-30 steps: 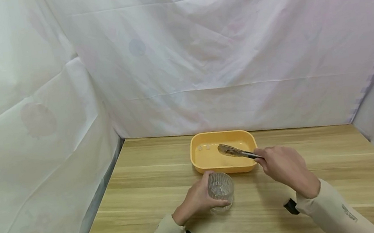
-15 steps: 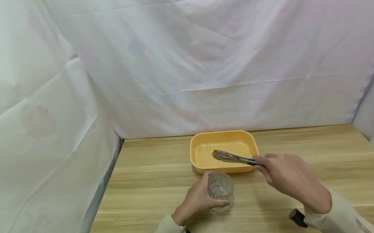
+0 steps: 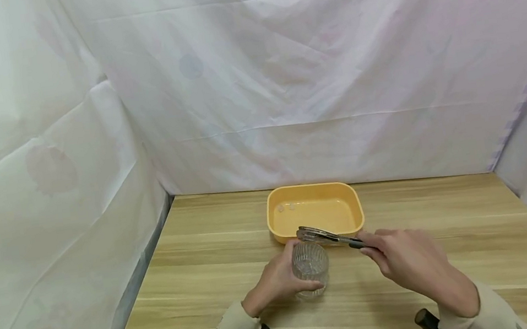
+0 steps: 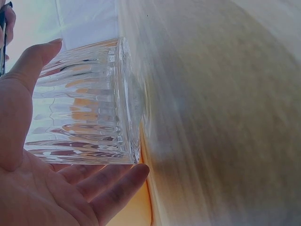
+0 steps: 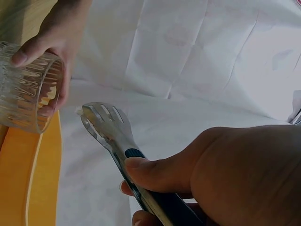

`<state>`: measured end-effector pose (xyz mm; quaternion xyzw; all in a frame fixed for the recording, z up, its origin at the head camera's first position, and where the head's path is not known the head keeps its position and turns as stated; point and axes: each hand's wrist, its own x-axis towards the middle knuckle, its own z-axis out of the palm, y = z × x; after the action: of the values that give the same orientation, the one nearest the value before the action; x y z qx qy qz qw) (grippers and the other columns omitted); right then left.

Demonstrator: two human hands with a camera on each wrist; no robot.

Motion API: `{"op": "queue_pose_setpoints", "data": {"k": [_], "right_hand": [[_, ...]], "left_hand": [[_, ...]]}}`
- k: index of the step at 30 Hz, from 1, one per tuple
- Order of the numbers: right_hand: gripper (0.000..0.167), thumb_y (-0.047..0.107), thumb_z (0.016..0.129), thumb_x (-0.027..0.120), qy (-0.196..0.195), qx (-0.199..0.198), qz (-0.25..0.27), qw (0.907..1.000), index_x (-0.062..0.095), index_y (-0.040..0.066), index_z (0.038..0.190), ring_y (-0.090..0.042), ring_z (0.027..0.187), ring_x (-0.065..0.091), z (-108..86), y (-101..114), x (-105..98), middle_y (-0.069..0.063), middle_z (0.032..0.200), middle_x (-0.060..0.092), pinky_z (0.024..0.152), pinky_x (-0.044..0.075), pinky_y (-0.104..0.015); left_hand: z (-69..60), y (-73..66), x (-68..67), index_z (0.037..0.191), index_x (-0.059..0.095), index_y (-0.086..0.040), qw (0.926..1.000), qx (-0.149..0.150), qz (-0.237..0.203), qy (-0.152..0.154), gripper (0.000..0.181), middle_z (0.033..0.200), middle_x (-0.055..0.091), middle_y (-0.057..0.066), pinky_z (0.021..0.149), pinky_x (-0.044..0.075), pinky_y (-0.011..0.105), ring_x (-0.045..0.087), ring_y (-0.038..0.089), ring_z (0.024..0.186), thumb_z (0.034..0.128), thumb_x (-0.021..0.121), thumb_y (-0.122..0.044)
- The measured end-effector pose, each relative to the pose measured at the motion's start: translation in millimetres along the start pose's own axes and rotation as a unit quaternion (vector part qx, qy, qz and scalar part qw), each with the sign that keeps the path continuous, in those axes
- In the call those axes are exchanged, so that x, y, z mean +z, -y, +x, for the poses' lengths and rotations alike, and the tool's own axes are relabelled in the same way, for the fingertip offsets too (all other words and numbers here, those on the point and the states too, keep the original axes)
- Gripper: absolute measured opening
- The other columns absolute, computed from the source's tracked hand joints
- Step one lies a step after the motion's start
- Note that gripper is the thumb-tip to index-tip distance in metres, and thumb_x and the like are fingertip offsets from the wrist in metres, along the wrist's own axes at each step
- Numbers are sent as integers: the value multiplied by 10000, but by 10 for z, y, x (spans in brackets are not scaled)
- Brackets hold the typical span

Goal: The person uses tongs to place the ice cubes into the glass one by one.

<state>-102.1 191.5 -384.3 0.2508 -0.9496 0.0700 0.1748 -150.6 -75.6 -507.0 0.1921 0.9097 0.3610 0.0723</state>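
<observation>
My left hand (image 3: 276, 278) grips a clear ribbed drinking glass (image 3: 310, 263), which stands upright on the wooden table. In the left wrist view the thumb lies on one side of the glass (image 4: 84, 108) and the fingers on the other. Metal tongs (image 3: 320, 235) with dark handles are held in my right hand (image 3: 410, 262). Their slotted heads are close together near the glass rim, apart from it in the right wrist view. A small translucent bit (image 5: 79, 111) shows at the tips of the tongs (image 5: 106, 123); its kind is unclear.
Just beyond the glass sits a yellow rectangular tub (image 3: 271, 222). Small clear pieces (image 3: 291, 206) lie in its far left part. White cloth (image 3: 311, 69) hangs behind the table (image 3: 204, 244) and along both sides.
My right hand has drawn the tongs back from over the tub, toward me and slightly left, to the glass rim. The left hand and glass stay put.
</observation>
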Motion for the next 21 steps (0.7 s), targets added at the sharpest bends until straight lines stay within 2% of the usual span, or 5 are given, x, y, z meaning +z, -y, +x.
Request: {"op": "queue_pose_setpoints", "data": {"k": [7, 13, 17, 21], "right_hand": [[307, 258, 847, 774, -110, -188, 111, 9997, 480, 288, 762, 35, 465, 218, -35, -7, 23, 194, 607, 283, 414, 183, -184], [273, 291, 838, 781, -85, -216, 158, 9996, 513, 299, 788, 41, 477, 242, -57, -19, 32, 204, 621, 313, 418, 207, -184], [176, 319, 839, 781, -18, -161, 119, 9998, 619, 289, 902, 47, 479, 264, -66, -17, 16, 208, 637, 368, 423, 223, -183], [270, 355, 846, 775, 168, 3, 75, 9998, 692, 262, 1086, 37, 483, 295, -67, -19, -1, 192, 667, 441, 426, 245, -196]], "left_hand": [[18, 9, 10, 1444, 340, -239, 10000, 16, 8, 11, 1034, 1242, 621, 94, 849, 538, 423, 627, 254, 1081, 631, 880, -581], [12, 11, -2, 1413, 356, -245, 10000, 27, 26, 32, 993, 1194, 627, 67, 840, 533, 401, 626, 224, 1053, 639, 862, -607], [8, 8, -6, 1394, 366, -243, 10000, 82, 32, 45, 966, 1175, 626, 43, 824, 530, 373, 625, 198, 1033, 646, 865, -595], [-3, -5, -10, 1380, 375, -238, 9999, 131, 14, 54, 944, 1166, 625, 33, 814, 528, 356, 625, 188, 1020, 650, 874, -572]]}}
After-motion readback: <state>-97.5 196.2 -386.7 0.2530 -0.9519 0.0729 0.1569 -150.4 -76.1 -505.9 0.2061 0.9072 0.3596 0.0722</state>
